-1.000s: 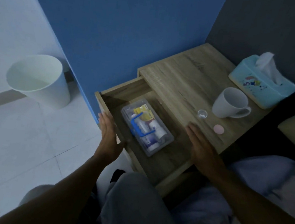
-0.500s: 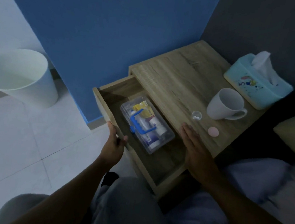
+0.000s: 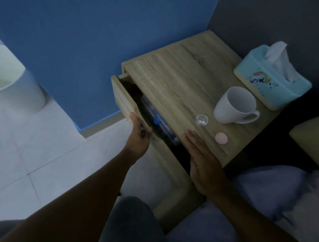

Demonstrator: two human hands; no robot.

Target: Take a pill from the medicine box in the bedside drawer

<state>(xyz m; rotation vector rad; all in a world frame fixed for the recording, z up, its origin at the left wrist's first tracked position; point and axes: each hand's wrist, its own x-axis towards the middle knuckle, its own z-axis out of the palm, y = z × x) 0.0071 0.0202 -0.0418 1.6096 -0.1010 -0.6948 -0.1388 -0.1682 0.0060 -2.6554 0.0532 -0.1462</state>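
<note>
Wooden bedside table point(image 3: 179, 78): drawer point(image 3: 123, 100) partly open, left hand point(image 3: 139, 136) gripping its front, right hand point(image 3: 203, 161) flat and open, 1 medicine box point(image 3: 158, 117) inside.

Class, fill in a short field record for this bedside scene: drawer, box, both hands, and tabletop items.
drawer: wooden drawer partly open
box: clear plastic medicine box with blue handle inside, mostly hidden
left hand: left hand gripping drawer front
right hand: right hand flat, open, at tabletop edge
tabletop: white ceramic mug; small clear cup holding white pills; round pink lid; light-blue tissue box
</note>
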